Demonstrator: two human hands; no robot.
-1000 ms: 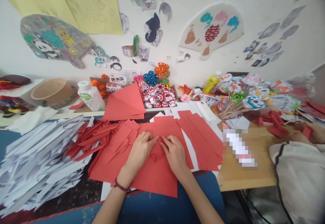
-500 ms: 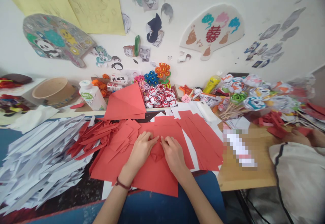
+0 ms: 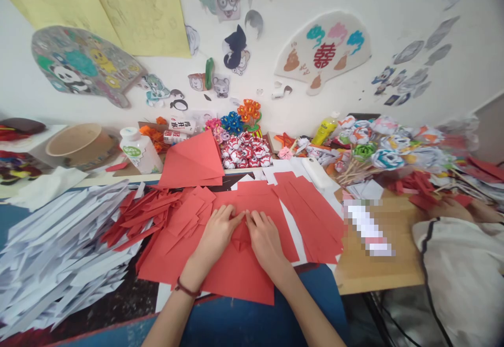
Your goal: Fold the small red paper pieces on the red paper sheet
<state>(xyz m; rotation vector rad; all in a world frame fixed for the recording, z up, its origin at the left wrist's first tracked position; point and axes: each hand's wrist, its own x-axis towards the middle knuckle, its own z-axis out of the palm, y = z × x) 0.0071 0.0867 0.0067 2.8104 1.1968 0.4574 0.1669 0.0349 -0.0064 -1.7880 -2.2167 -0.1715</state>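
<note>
A small folded red paper (image 3: pixel 240 238) lies between my hands, on top of large red sheets (image 3: pixel 244 279). My left hand (image 3: pixel 219 231) pinches its upper left part, fingers bent together. From the other side my right hand (image 3: pixel 263 234) presses its upper right part, the fingertips of both hands nearly touching. My fingers hide the paper's top edge. Small red squares (image 3: pixel 189 216) and a pile of folded red strips (image 3: pixel 145 213) are left of my hands. Long red strips (image 3: pixel 311 218) lie to the right.
Many folded white strips (image 3: pixel 66 252) cover the left side. Behind stand a white bottle (image 3: pixel 140 153), red-and-white paper balls (image 3: pixel 246 150) and paper flowers (image 3: pixel 388 158). At the right, a person's hands (image 3: pixel 452 209) are over a wooden table (image 3: pixel 370 273).
The whole view has shifted slightly, so things appear a little further left. My right fingertips have drawn slightly closer to my left ones over the folded paper.
</note>
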